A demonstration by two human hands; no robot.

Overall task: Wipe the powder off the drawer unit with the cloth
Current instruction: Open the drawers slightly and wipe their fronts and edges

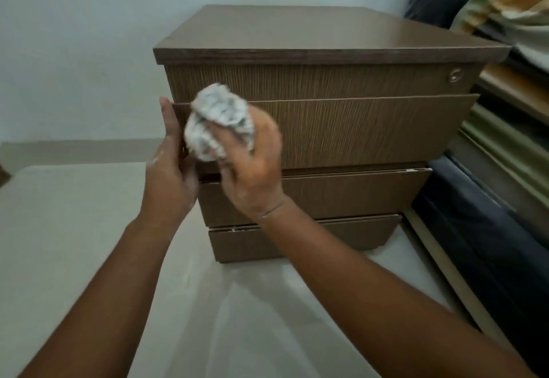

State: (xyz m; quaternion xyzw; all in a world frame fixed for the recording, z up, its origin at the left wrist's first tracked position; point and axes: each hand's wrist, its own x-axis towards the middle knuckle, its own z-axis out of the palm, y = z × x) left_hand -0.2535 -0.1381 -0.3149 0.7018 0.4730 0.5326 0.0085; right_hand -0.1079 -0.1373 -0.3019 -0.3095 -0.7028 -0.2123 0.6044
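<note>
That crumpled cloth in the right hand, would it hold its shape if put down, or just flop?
The cloth is bunched into deep, soft folds inside the right hand, so it is probably limp and would slump or partly unfold once released. One hand balls it up easily, which suggests it is light. Wadded fabric is unlikely to roll or slip.

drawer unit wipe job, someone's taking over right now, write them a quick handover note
Right hand: gripping the bunched cloth, pressed on the left end of the second drawer front.
Left hand: steadying that drawer's left edge; powder on the fingers.
Drawer unit: top and upper fronts look clean.
Left: white specks along the lower drawer edges; wipe those and finish this front.
</note>
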